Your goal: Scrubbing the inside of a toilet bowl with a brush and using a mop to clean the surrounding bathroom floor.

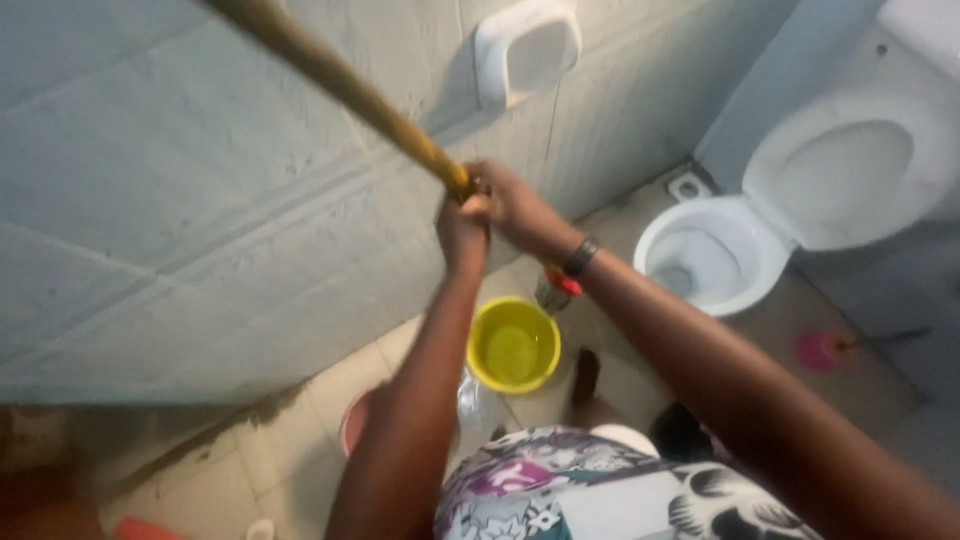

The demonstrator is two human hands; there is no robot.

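Tiles of pale grey, large and matt with faint raised seams, cover the wall (180, 200) on the left, and its lower edge is stained dark where the floor (300, 450) of beige tiles is met. A long wooden handle (330, 72), round, yellow-brown and worn, is seen running from the upper left edge down to the two hands at the middle. Its lower end is gripped by the left hand (462, 228), whose fingers are wrapped tightly round it, and the right hand (510, 205) is clasped just beside and partly over the left, its fingers likewise closed on the handle. What is fixed to the far end of the handle cannot be told. A dark wristband (581, 257) is worn on the right wrist. A white ceramic soap dish (527, 52), rounded and glossy, is mounted on the wall above the hands. Below the hands a round yellow plastic bucket (513, 343) holding liquid is set on the floor, with a small brush (556, 290) with a red part just beside its rim. Further right, a white toilet (715, 258) is seen with its seat and lid raised, and a pink, round object (818, 350) lies on the floor near it.
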